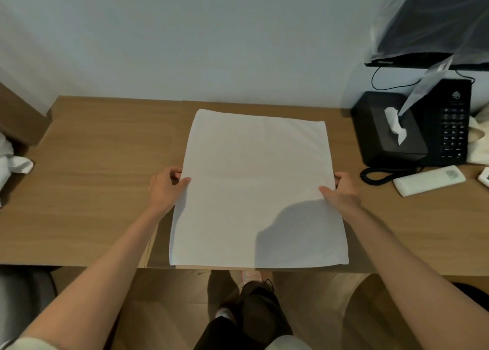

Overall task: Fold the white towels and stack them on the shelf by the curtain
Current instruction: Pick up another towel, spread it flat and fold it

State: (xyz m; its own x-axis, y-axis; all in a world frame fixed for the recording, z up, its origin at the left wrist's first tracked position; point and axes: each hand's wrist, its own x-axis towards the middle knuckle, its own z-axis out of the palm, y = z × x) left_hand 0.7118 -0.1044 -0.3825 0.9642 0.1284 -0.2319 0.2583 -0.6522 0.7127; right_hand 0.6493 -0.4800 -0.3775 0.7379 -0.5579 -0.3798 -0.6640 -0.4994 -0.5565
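A white towel (254, 175) lies flat on the wooden desk (100, 180), its long side running away from me and its near edge at the desk's front. My left hand (165, 187) pinches the towel's left edge about halfway along, thumb on top and fingers curled under. My right hand (341, 191) grips the right edge at the same height in the same way. More white cloth (12, 161) is bunched at the far left edge of the view. No shelf or curtain is in view.
A black tissue box (386, 132) and a black telephone (452, 127) stand at the desk's back right. In front of them lies a white remote (428, 180). A plastic-covered screen (434, 24) hangs above. A brown box (18, 116) sits at the left.
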